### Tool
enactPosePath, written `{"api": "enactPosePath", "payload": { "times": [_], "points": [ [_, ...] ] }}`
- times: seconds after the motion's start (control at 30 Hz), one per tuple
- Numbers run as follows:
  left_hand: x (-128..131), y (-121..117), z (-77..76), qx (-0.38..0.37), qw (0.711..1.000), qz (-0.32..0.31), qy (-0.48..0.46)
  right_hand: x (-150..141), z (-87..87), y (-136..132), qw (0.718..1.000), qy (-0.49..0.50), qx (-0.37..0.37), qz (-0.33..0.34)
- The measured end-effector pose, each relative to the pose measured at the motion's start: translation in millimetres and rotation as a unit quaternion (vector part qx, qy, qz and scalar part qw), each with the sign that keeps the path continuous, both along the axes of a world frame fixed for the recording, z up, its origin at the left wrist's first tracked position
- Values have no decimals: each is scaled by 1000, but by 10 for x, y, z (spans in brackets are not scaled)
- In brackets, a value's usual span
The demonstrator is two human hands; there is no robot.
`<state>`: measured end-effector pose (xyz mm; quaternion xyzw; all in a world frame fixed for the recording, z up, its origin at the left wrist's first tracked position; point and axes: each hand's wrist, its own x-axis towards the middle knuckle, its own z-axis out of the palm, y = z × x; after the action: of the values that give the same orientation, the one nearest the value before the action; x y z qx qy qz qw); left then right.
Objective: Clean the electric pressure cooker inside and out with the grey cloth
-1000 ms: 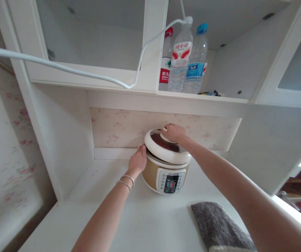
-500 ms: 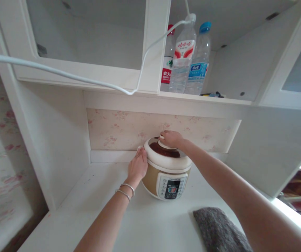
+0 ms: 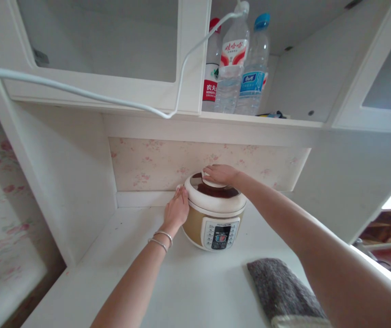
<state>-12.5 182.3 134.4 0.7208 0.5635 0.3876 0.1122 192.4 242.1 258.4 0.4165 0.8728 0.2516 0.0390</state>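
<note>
A white and gold electric pressure cooker (image 3: 192, 223) with a brown lid top (image 3: 212, 190) stands upright on the white counter. Its front carries a control panel (image 3: 220, 233) with a dark display. My right hand (image 3: 220, 175) is closed over the white lid handle (image 3: 213, 184), with the fingertips curled at its left end. At the cooker's left side, my left hand (image 3: 177, 207) grips the rim near a small white part, fingers together; most of that part is hidden. Two silver bangles (image 3: 161, 240) circle my left wrist.
A dark grey fuzzy cloth item (image 3: 282, 289) lies on the counter (image 3: 191, 287) below my right forearm. Above, several plastic bottles (image 3: 231, 75) stand in the open cabinet. A white cable (image 3: 106, 96) hangs across the cabinet front. Side panels enclose the counter.
The view has shifted a little, so the cooker and hands sit slightly higher and further left. My right hand's fingers look flatter over the lid handle. The cooker stays in place on the counter.
</note>
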Motion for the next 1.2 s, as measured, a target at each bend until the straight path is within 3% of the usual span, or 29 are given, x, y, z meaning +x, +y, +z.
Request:
{"api": "enactPosePath", "payload": {
  "times": [0.13,0.27,0.37,0.47,0.53,0.63,0.83,0.9,1.0,1.2],
  "points": [
    [-6,-9,0,-1,1000,3,9,-20,15,-88,999,22,9,-33],
    [-13,-7,-2,-8,1000,2,16,-23,43,-329,996,63,57,-17],
    [-18,6,-11,-8,1000,-1,20,51,17,-673,993,85,81,20],
    [-22,22,-31,5,1000,-7,29,231,-142,-1169,993,94,44,50],
    [-26,26,-53,19,999,-16,37,416,-350,-1555,993,106,-31,48],
    [-37,19,-92,51,997,-31,43,784,-802,-2137,973,150,-175,-6],
    [-67,17,-128,63,995,-43,62,1655,-1813,-2962,882,291,-311,-202],
    [-69,21,-124,59,995,-48,67,1845,-2051,-3095,872,301,-320,-214],
    [-59,19,-116,55,995,-46,73,1963,-2299,-3162,881,307,-296,-204],
    [-34,12,-132,74,994,-37,69,1921,-2629,-2935,927,281,-148,-198]
  ]
}}
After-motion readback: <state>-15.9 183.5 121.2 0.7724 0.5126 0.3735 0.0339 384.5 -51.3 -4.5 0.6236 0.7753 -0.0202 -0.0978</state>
